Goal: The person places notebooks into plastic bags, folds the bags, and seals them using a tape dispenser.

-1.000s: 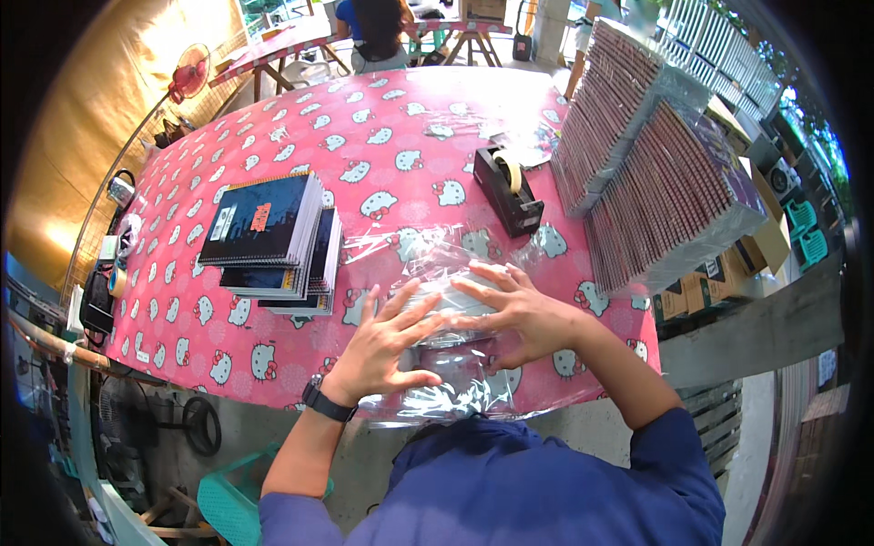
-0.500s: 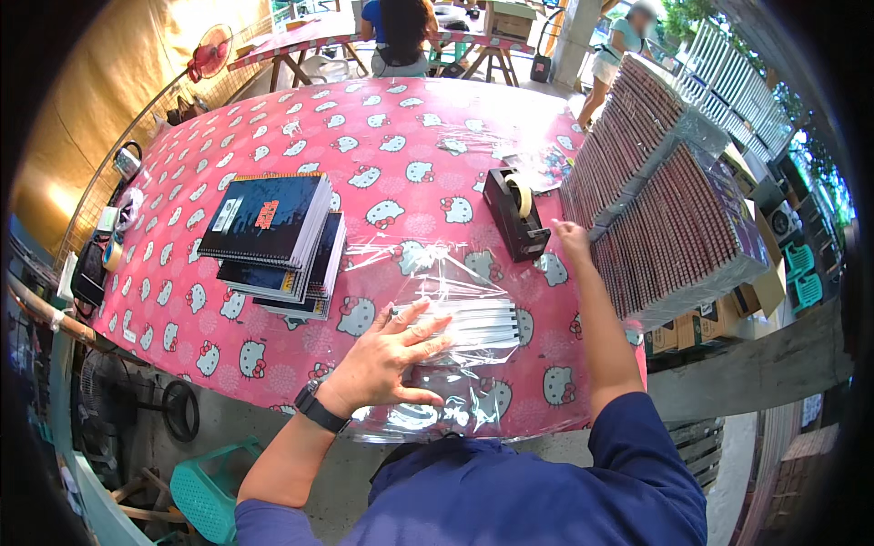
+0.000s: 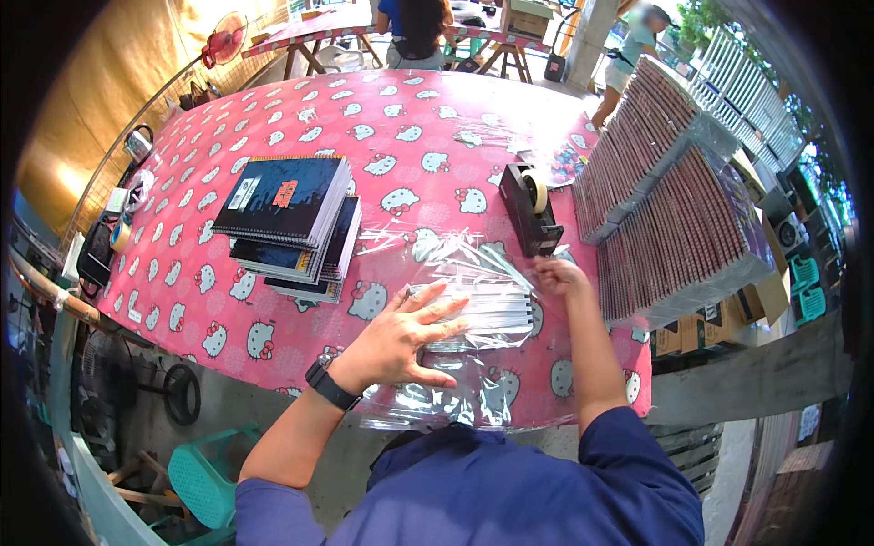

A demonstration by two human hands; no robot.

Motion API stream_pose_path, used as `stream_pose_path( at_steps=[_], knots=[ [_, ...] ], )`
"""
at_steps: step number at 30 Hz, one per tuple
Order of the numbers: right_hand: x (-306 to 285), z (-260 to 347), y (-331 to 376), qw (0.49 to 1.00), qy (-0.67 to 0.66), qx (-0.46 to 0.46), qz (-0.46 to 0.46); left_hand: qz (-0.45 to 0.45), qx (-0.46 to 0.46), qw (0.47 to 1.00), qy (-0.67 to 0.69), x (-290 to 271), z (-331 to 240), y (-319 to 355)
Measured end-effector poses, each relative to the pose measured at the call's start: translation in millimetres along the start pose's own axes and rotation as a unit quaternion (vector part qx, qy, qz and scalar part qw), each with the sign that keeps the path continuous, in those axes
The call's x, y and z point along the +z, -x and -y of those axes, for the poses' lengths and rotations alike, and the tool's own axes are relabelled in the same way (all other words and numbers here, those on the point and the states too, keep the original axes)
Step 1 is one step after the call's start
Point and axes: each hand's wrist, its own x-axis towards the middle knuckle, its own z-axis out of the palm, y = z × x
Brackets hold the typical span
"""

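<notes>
A: Where does the wrapped bundle (image 3: pixel 482 309) sit?

B: On the near edge of the tabletop (image 3: pixel 382 118), just in front of the person's chest. It is a pale stack lying on a sheet of clear plastic wrap (image 3: pixel 446 400) that spreads toward the person and hangs a little over the edge.

A: And the hands?

B: The left hand (image 3: pixel 396 341) lies flat on the near-left part of the bundle, fingers spread wide, palm down, pressing it. A dark watch (image 3: pixel 330 387) sits on that wrist, and the forearm comes in from the lower left.

A: The right one?

B: The right hand (image 3: pixel 557 273) is at the bundle's far-right corner, fingers drawn together, apparently pinching something small; I cannot tell what. Its forearm runs almost straight up from the blue sleeve.

A: What lies beyond the bundle?

B: Just past that right hand stands a black tape dispenser (image 3: pixel 530 207). To the far left of the bundle is a stack of dark spiral notebooks (image 3: pixel 291 223). To its right, a large block of wrapped packs (image 3: pixel 678 214) leans along the tabletop's edge. Farther off, another table with people (image 3: pixel 419 27) at it.
</notes>
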Motion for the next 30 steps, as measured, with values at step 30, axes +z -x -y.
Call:
stream_pose_path(
  at_steps=[30],
  knots=[
    [219.4, 17.8, 89.0, 0.875, 0.428, -0.219, -0.049, -0.458, -0.122, 0.853, 0.220, -25.3, -11.8, -13.7]
  ],
)
